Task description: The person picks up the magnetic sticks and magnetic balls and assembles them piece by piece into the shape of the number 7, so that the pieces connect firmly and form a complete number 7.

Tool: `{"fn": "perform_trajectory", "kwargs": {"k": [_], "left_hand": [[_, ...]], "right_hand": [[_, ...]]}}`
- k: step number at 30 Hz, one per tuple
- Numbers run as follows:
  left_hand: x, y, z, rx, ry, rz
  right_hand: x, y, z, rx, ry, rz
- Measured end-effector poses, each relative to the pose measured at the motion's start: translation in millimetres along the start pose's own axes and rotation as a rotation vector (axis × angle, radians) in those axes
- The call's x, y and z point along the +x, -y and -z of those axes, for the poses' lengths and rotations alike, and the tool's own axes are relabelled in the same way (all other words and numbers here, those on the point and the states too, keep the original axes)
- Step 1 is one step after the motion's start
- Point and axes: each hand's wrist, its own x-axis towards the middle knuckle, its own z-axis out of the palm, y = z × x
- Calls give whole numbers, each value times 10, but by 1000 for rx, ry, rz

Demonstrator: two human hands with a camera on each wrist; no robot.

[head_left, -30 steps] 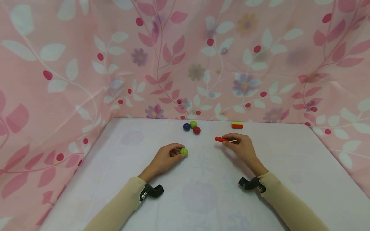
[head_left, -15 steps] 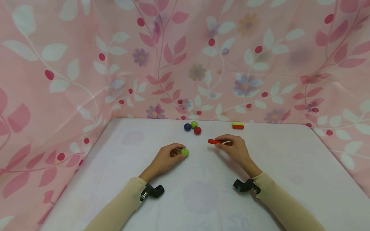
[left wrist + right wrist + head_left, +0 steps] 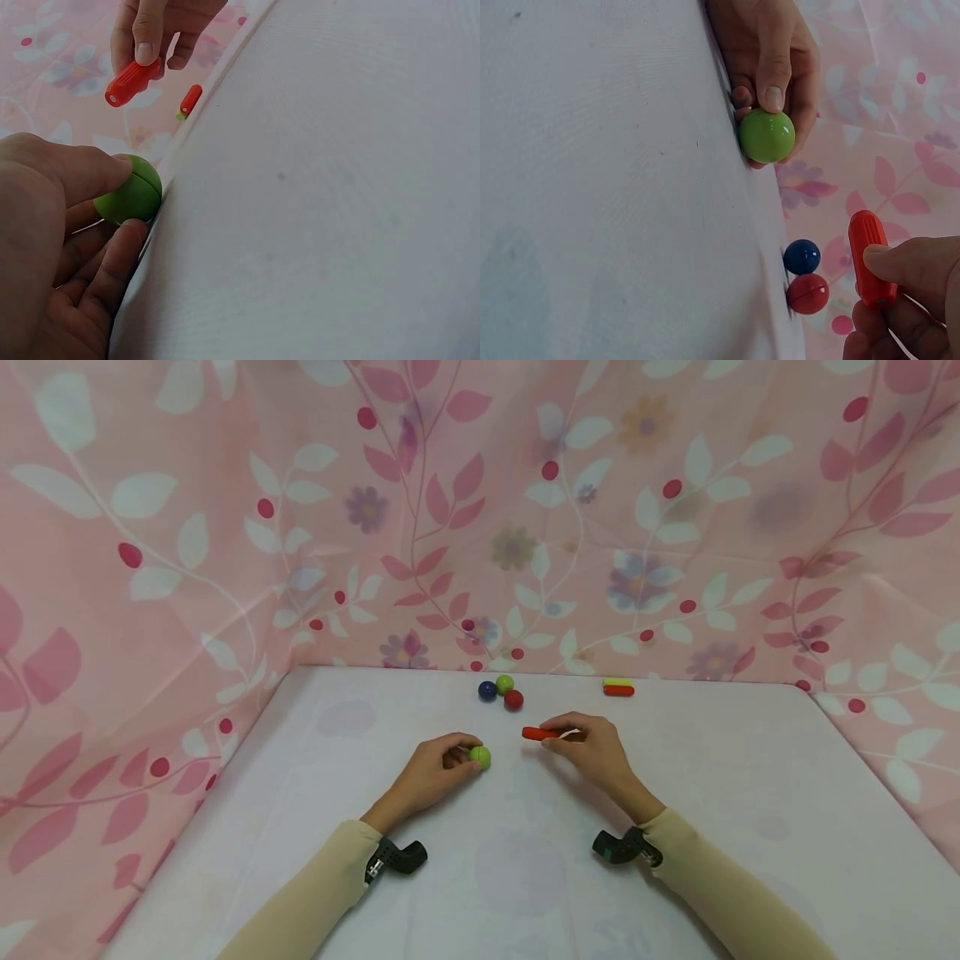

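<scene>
My left hand pinches a shiny green ball between thumb and fingers, low at the white tabletop. A seam line runs across this ball in the left wrist view. To its right, my right hand pinches a short red ridged plastic piece, like a small tool handle. One end of the red piece points toward the left hand, held above the table and apart from the green ball. Part of it is hidden by the right thumb and fingers.
Toward the back of the white table sit a dark blue ball, another green ball and a red ball, close together. Right of them lie a second red piece and a yellow-green one. A floral curtain stands behind.
My right hand has moved left and slightly nearer to me with the red piece, closing on the left hand. The left hand keeps its hold on the green ball, hardly moving.
</scene>
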Motion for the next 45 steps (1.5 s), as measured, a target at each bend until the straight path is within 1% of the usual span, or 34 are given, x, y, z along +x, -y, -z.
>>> {"fn": "perform_trajectory", "kwargs": {"k": [5,13,17,20,25,35,45], "left_hand": [[0,-6,5,4,1,-6],[0,-11,10,16,-2,-4],[4,-14,14,9,-1,-11],[11,-8,14,10,-2,-16],[21,5,13,16,-2,-18],[15,-24,7,17,-3,-14],[-8,-45,9,27,-4,-6]], "right_hand": [[-3,23,-60,3,4,17],[-35,32,-179,15,37,30],[-46,28,-229,14,40,49],[-48,27,-262,7,48,43],[-52,32,-305,-9,78,9],[-48,33,-373,-5,110,-21],[-53,10,-392,1,124,-11]]}}
